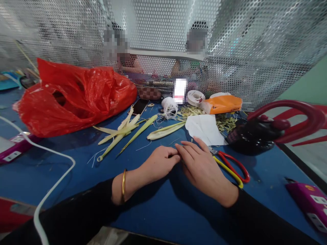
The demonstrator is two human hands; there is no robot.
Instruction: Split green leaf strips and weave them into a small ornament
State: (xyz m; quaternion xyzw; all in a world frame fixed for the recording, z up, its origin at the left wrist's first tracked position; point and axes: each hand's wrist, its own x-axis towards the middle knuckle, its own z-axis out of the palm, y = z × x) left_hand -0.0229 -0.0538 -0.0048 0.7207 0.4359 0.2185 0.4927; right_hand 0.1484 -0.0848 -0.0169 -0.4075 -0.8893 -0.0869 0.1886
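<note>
My left hand [162, 161] is over the blue table [153, 211], its fingers curled together; what they hold, if anything, is hidden. My right hand [200, 166] meets it at the fingertips, palm down, its fingers stretched out and somewhat apart. Beyond my hands lies a pale green husk [166, 130]. A bundle of husk strips [120, 131] tied with white thread is to the left. Red and yellow handled scissors [233, 166] rest beside my right hand, partly hidden by it. White paper [203, 129] lies just past my right fingers.
A red plastic bag [76, 98] fills the back left. White thread [170, 107], a tape roll [196, 98], an orange packet [223, 103] and a phone [140, 107] are at the back. A dark bottle [251, 136] stands right. A white cable [58, 183] crosses the left.
</note>
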